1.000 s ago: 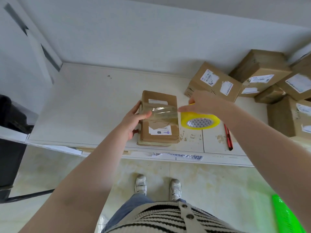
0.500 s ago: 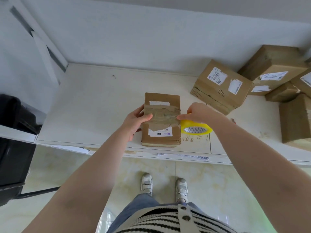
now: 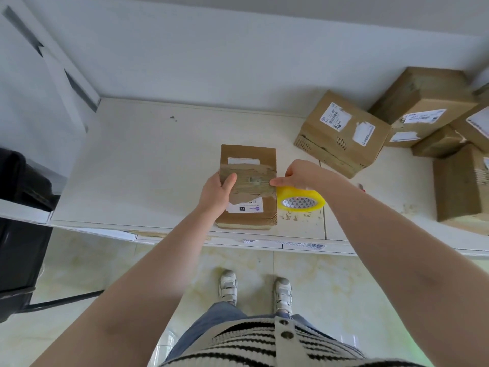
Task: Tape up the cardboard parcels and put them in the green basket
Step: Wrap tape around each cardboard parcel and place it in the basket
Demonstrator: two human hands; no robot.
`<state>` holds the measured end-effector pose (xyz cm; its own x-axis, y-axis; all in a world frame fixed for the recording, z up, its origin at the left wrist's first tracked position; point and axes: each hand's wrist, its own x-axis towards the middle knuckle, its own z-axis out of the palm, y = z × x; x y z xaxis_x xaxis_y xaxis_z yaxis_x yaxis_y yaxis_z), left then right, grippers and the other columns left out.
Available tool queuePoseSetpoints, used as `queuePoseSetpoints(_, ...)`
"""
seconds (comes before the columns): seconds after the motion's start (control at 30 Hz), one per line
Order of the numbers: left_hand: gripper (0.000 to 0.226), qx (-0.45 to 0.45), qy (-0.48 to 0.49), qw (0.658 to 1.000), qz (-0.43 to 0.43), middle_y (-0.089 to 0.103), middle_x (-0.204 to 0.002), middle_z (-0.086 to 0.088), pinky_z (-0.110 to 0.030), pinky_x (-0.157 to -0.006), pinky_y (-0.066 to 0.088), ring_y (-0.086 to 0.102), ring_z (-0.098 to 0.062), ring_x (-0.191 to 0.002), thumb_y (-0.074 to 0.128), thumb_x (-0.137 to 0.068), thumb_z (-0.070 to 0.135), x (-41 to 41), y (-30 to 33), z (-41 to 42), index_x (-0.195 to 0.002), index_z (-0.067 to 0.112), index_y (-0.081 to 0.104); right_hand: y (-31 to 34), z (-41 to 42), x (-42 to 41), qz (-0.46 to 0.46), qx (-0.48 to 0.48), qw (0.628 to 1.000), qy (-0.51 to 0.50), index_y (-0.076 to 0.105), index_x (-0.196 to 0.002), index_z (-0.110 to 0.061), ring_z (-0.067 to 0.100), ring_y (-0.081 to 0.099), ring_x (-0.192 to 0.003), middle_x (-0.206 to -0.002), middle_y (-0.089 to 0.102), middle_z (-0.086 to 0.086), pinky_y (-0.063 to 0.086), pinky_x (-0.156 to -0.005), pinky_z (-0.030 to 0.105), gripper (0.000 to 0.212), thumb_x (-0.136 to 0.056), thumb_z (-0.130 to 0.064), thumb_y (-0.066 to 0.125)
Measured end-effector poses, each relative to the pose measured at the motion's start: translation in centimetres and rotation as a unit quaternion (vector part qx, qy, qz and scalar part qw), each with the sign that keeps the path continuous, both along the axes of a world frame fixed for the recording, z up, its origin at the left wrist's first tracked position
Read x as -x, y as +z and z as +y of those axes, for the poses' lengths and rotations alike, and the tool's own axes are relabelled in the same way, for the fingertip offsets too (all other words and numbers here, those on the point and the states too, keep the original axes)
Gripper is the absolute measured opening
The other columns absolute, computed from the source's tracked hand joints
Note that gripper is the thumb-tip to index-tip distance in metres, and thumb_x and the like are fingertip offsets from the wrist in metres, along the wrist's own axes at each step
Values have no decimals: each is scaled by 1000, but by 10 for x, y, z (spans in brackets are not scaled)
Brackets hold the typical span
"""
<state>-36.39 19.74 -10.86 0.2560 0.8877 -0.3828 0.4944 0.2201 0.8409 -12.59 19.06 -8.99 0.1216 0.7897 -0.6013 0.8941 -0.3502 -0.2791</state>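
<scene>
Flat cardboard parcel (image 3: pixel 248 186) lies on white table (image 3: pixel 137 165), near front edge, clear tape band across its middle. Left hand (image 3: pixel 215 193) rests on parcel's left side, fingers loose, thumb pressing tape down, gripping nothing. Right hand (image 3: pixel 299 174) at parcel's right edge, fingers closed around yellow tape roll (image 3: pixel 300 201); thumb tip seems to pinch tape at edge, partly hidden. More parcels (image 3: pixel 341 131) piled far right on table. Green basket not visible.
</scene>
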Motion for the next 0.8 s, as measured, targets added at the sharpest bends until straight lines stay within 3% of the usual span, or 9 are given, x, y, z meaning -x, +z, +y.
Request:
queuePoseSetpoints(0.07,43,-8,-19,999,36,63,-121,-4,-35,-92,49,60,-29,-117,39,-105,38,0,0,0,-137,12,51,0,0,0,-2,3,1000,2,58,-66,-8,19,50,-57,-57,50,3,37,-57,31,63,-79,-70,60)
queuePoseSetpoints(0.1,52,-21,-36,993,111,57,-133,-10,-41,-103,43,52,-32,-126,38,-104,42,-1,1,1,-144,9,42,1,0,0,-2,2,1000,0,55,-64,-9,18,49,-55,-56,48,2,35,-56,30,63,-79,-70,60)
queuePoseSetpoints(0.17,74,-86,-72,937,330,18,-161,-21,-52,-120,15,19,-36,-149,29,-103,52,-7,4,0,-156,4,9,0,-1,0,1,-2,1000,-5,55,-61,-10,18,49,-54,-54,48,2,35,-55,30,63,-79,-70,61)
queuePoseSetpoints(0.2,81,-145,-88,905,390,-3,-164,-20,-55,-121,1,1,-35,-152,24,-101,55,-13,8,-2,-156,4,-6,0,-1,0,2,-4,1000,-7,54,-60,-10,17,48,-53,-53,47,1,35,-55,30,63,-78,-70,61)
queuePoseSetpoints(0.3,82,-291,-173,855,393,-21,-162,-15,-51,-121,-10,-16,-30,-151,17,-99,56,-39,12,-8,-154,5,-16,0,-2,-1,2,-9,1000,-7,50,-56,-12,17,45,-50,-50,44,-1,32,-53,29,63,-78,-70,61)
queuePoseSetpoints(0.4,73,-307,-220,832,406,-16,-164,-13,-48,-123,-3,-14,-27,-152,14,-103,50,-50,3,-8,-156,5,-11,0,-4,0,6,-19,1000,-6,49,-52,-13,16,44,-48,-46,42,-2,31,-52,29,64,-77,-71,62)
queuePoseSetpoints(0.57,74,-309,-215,835,402,-15,-165,-10,-47,-124,-2,-13,-26,-152,3,-99,53,-43,-6,-3,-157,11,-10,-3,-19,-16,65,-60,996,-13,55,-67,-16,14,48,-60,-60,47,-6,35,-61,30,59,-78,-74,58)
queuePoseSetpoints(0.67,82,-299,-209,845,391,-16,-165,-7,-47,-123,-4,-11,-25,-152,0,-93,67,-45,-6,-3,-157,17,-11,-1,-31,-30,101,-81,991,-40,43,-54,-21,12,37,-49,-53,36,-7,27,-53,28,58,-79,-70,61)
queuePoseSetpoints(0.8,89,-283,-218,840,408,-19,-164,-7,-46,-121,-8,-12,-27,-152,-5,-85,74,-47,-5,-1,-156,21,-13,2,-30,-25,64,-89,993,-50,40,-54,-28,9,41,-52,-56,39,-9,27,-50,27,54,-77,-71,63)
